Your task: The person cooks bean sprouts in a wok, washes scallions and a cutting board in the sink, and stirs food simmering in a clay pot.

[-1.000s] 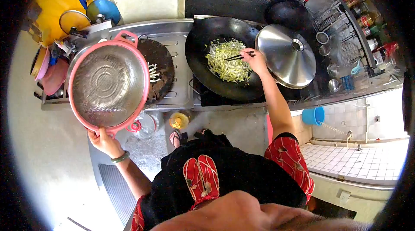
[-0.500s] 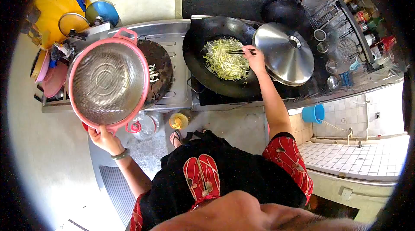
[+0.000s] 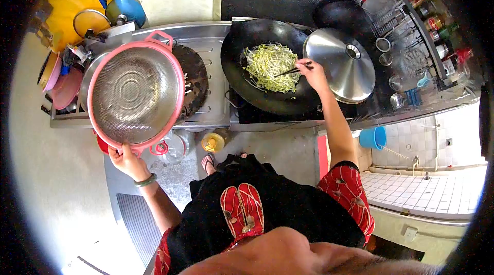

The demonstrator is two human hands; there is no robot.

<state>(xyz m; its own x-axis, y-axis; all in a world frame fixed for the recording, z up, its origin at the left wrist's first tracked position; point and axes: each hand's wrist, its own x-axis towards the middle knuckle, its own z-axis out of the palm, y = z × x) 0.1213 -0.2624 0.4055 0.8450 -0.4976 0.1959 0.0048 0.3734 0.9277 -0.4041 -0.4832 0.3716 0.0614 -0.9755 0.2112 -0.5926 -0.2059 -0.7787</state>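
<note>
My left hand (image 3: 127, 163) grips the near handle of a pink-rimmed metal colander (image 3: 134, 95), which I hold over the left counter with no food in its mesh bowl. In my right hand (image 3: 312, 73) is a pair of dark chopsticks (image 3: 288, 72), their tips among the bean sprouts (image 3: 270, 66). The sprouts lie heaped in a large black wok (image 3: 239, 33) on the stove. A few pale sprouts rest on the round dark chopping board (image 3: 194, 77), which the colander partly hides.
A steel domed lid (image 3: 339, 77) lies right of the wok, with a second dark pan (image 3: 337, 12) behind. Utensils hang from a rack (image 3: 427, 43) at far right. Pot lids (image 3: 128, 10) stand at back left. A large clear bottle (image 3: 177, 146) sits on the floor.
My right hand has moved slightly right and down, and the chopsticks now slant through the sprouts. In the view, the colander has shifted a little to the right, still in my left hand.
</note>
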